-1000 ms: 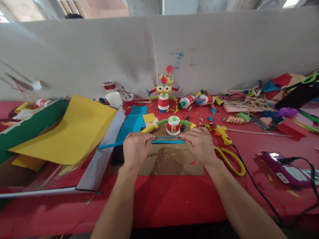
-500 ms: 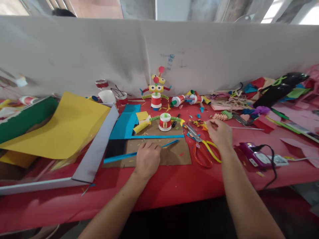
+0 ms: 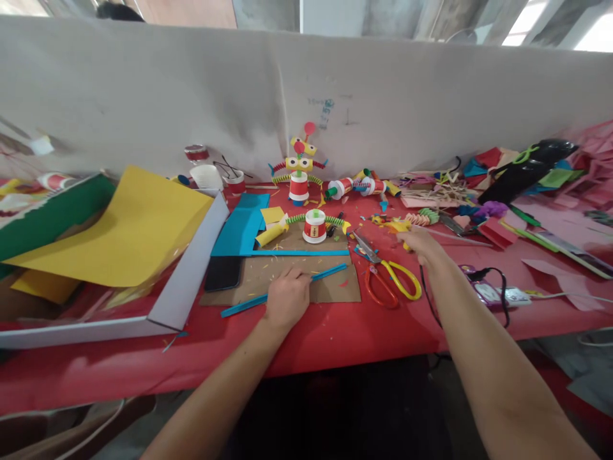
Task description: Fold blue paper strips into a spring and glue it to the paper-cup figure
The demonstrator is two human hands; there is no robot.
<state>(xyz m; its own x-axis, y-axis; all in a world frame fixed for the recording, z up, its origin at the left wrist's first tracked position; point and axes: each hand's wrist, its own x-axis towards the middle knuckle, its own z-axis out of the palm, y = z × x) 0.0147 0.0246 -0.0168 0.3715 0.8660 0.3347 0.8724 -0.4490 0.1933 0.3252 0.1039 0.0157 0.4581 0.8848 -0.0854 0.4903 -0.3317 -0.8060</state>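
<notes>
Hands well apart! The left hand [image 3: 288, 297] clamps the blue strip [image 3: 330, 272] just below centre, over cardboard [image 3: 335, 292]; the right hand [image 3: 420, 245] meets the yellow glue gun [image 3: 398, 225], centre-right, grip unclear.

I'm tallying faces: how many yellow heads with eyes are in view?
2: the front head sits on the standing cup figure by the back panel; the rear head shows behind and above it, partly covered. Others may be hidden.

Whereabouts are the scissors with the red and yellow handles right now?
The scissors lie right of centre in the head view, on the red tabletop, between the brown cardboard and the person's right hand.
</notes>
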